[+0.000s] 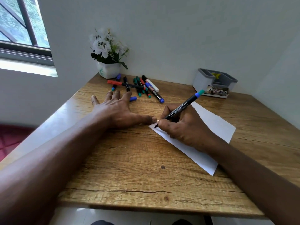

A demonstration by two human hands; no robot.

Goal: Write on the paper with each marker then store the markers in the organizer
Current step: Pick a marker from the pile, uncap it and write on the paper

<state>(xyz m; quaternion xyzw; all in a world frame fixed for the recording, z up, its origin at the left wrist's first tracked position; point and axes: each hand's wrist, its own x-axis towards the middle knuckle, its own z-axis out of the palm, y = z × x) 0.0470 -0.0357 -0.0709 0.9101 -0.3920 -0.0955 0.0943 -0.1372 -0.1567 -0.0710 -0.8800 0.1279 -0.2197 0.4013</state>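
Note:
My right hand [183, 127] grips a black marker [180, 108] with a blue and teal end, its tip touching the near left corner of the white paper [215, 125]. My left hand [116, 109] lies flat on the wooden table with fingers spread, its thumb pressing the paper's corner. A blue cap [133, 98] lies just beyond the left fingers. A pile of several markers [139, 86] in black, red, green, blue and white sits at the back. The grey organizer [203, 80] stands at the back right.
A white pot of white flowers [108, 69] stands in the back left corner against the wall. The wooden table [129, 168] has walls behind and to the right, and a window at the far left. A red seat shows below the table's left edge.

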